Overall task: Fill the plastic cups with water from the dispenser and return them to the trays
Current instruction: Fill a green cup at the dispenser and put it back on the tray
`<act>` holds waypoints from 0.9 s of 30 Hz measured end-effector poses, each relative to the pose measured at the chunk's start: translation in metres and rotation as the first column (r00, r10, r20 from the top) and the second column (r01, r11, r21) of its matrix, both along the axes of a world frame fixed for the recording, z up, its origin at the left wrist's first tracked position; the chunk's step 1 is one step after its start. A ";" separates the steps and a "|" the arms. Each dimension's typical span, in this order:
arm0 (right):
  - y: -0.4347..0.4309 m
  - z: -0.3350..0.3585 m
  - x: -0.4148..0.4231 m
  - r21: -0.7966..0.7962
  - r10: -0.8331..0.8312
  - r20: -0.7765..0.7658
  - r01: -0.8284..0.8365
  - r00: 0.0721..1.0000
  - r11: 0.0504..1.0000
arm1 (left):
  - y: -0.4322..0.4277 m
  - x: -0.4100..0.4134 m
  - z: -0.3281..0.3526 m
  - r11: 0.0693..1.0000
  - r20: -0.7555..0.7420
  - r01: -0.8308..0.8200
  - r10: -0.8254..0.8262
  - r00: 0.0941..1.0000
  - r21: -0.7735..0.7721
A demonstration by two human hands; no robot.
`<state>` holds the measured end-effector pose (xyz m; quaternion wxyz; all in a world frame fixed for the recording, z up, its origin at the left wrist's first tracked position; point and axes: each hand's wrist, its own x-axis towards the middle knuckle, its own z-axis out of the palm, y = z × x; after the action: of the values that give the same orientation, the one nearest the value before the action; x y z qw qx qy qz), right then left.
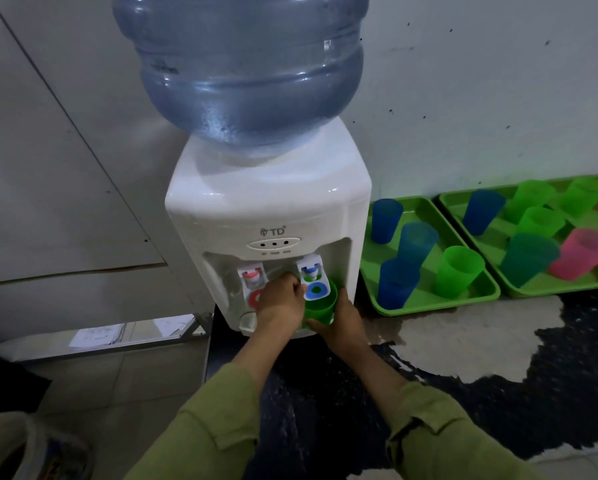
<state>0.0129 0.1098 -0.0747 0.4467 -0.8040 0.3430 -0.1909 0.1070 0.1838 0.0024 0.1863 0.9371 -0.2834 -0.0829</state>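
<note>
- Between the two hands, what is that green thing?
- That is a green cup [320, 308]. The right hand [347, 322] wraps around its side and holds it up under the blue tap lever [315, 291].
- And the left hand [280, 301]?
- Its fingers are curled on the left edge of that lever and hold it. Just left of this hand is the red tap [254, 277].
- Is water coming out?
- I cannot tell. The lever hides the inside of the cup.
- What is above the hands?
- The white water dispenser [266, 202], with a big water bottle [249, 64] sitting on top.
- Where are the other cups?
- Off to the right of the right hand, well apart from it. The near tray [424, 292] has three blue cups [387, 220] and one lone green cup [458, 270], all standing up. The far tray [550, 289] sits just beside it, farther right, with blue, green and pink cups [583, 252].
</note>
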 end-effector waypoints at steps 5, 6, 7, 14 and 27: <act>0.002 -0.003 0.002 0.023 -0.031 0.026 0.030 0.999 0.999 | 0.012 -0.005 -0.010 0.957 -0.017 -0.013 0.008 1.000 -0.290; 0.003 -0.003 0.003 0.023 -0.041 0.030 0.040 0.999 0.999 | 0.015 -0.006 -0.012 0.929 -0.029 -0.007 -0.004 1.000 -0.369; 0.005 -0.003 0.003 0.025 -0.044 0.030 0.043 0.999 0.999 | 0.019 -0.009 -0.015 0.901 -0.022 0.013 -0.025 0.999 -0.433; 0.010 -0.003 -0.005 0.039 -0.071 0.102 0.067 0.992 0.997 | 0.042 -0.020 -0.039 0.806 -0.075 0.023 -0.083 0.994 -0.592; 0.015 -0.006 -0.033 0.041 -0.137 -0.014 0.138 0.990 0.990 | 0.064 -0.045 -0.070 0.844 -0.271 -0.046 -0.120 0.955 -0.534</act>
<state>-0.0200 0.1248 -0.0806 0.4473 -0.7700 0.4040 -0.2094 0.0615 0.2480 -0.0677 0.4781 0.8193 -0.2825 -0.1425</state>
